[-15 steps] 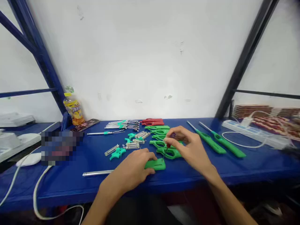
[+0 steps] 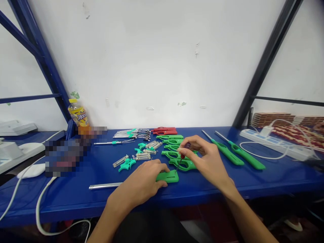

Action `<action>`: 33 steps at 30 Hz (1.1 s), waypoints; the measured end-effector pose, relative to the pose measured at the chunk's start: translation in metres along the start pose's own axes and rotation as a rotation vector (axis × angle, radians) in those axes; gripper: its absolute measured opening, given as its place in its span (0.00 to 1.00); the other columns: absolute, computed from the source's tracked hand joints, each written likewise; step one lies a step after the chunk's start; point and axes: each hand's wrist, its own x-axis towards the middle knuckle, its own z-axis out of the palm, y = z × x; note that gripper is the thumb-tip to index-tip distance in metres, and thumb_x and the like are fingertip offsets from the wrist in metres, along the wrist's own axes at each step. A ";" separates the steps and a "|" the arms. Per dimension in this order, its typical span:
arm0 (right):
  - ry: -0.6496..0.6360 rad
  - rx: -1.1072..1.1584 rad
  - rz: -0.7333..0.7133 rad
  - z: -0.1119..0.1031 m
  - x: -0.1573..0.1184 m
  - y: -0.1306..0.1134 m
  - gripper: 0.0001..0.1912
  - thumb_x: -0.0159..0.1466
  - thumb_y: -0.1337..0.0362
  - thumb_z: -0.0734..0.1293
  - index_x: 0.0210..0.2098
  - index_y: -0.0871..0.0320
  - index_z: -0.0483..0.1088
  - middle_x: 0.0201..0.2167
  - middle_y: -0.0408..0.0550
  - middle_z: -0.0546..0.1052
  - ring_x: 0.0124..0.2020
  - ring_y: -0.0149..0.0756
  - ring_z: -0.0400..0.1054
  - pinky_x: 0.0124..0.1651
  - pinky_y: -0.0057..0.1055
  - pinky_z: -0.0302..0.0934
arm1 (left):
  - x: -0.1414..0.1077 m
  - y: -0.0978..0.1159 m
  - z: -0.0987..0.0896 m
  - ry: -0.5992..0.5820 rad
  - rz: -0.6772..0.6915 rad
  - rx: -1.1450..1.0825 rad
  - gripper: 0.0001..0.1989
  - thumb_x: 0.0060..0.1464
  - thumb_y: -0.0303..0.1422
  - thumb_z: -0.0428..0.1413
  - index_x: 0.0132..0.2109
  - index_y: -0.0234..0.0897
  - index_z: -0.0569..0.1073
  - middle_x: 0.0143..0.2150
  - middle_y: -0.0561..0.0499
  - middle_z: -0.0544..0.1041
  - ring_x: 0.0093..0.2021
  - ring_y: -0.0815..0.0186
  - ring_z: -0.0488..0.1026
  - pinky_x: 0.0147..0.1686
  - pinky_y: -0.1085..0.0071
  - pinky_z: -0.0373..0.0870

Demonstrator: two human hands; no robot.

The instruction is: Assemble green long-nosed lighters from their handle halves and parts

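Under my left hand (image 2: 144, 180) a green long-nosed lighter (image 2: 168, 176) lies flat near the table's front edge, its metal tube pointing left. My left fingers close round its handle; the middle of the lighter is hidden. My right hand (image 2: 204, 157) pinches a screwdriver (image 2: 182, 156) with a dark red handle. Its tip meets the right end of the green handle. Just behind are several green handle shells (image 2: 186, 164). To the left lie clear fuel tanks (image 2: 143, 156) and teal triggers (image 2: 127, 164).
Metal tubes with wires (image 2: 131, 134) and red shells (image 2: 164, 131) lie at the back. Two green lighters (image 2: 229, 153) rest to the right, near a white power strip (image 2: 275, 145). A yellow-capped bottle (image 2: 78, 113) stands at back left. A white cable (image 2: 37, 202) crosses the left side.
Both hands stay nearly in place, the left still on the lighter and the right still holding the screwdriver at its end. The view has shifted very slightly.
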 end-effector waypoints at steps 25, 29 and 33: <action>-0.094 -0.097 -0.188 0.010 -0.001 0.005 0.18 0.75 0.64 0.66 0.62 0.46 0.73 0.44 0.45 0.78 0.42 0.38 0.73 0.46 0.34 0.68 | 0.001 -0.002 0.003 0.006 -0.003 0.002 0.16 0.61 0.32 0.64 0.55 0.47 0.78 0.52 0.52 0.79 0.54 0.55 0.74 0.55 0.62 0.67; -0.119 -0.110 -0.218 0.006 0.000 0.005 0.17 0.75 0.61 0.66 0.62 0.45 0.73 0.45 0.47 0.76 0.42 0.39 0.72 0.45 0.35 0.68 | 0.002 -0.002 0.002 0.010 -0.007 0.002 0.16 0.61 0.32 0.64 0.55 0.47 0.78 0.51 0.52 0.78 0.54 0.56 0.74 0.54 0.62 0.67; -0.185 -0.075 -0.165 -0.005 0.003 0.005 0.16 0.77 0.62 0.63 0.61 0.46 0.74 0.45 0.47 0.78 0.43 0.39 0.73 0.45 0.35 0.69 | 0.002 -0.001 0.002 0.003 -0.003 0.004 0.16 0.61 0.32 0.64 0.56 0.47 0.78 0.51 0.51 0.78 0.54 0.55 0.74 0.54 0.63 0.67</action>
